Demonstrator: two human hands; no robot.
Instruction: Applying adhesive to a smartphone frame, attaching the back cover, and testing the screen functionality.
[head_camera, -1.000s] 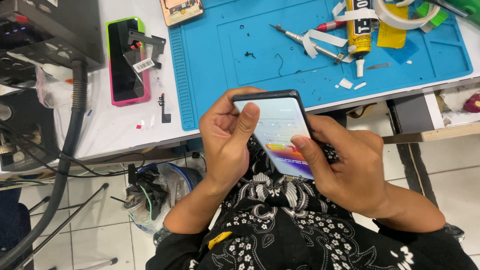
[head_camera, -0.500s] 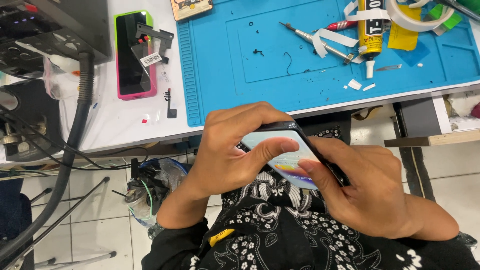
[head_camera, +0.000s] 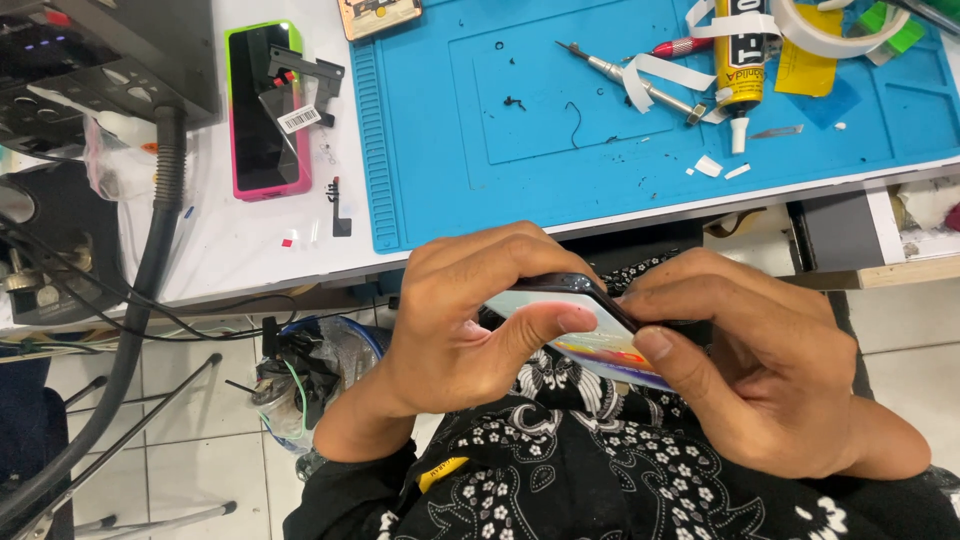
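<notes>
Head view: one lit phone (head_camera: 590, 335) held over the lap, left hand (head_camera: 460, 320) and right hand (head_camera: 760, 370) both clamped on its edges. Up on the blue mat (head_camera: 440, 150): one yellow glue tube (head_camera: 741, 60), one pink-cased phone (head_camera: 265, 110) wearing a white barcode sticker (head_camera: 298, 120).

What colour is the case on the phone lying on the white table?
Pink with a green top edge, on the phone; head view.

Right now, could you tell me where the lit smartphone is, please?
In the head view the smartphone is low in the middle, held between the left hand and right hand above the lap, just below the blue work mat.
</notes>
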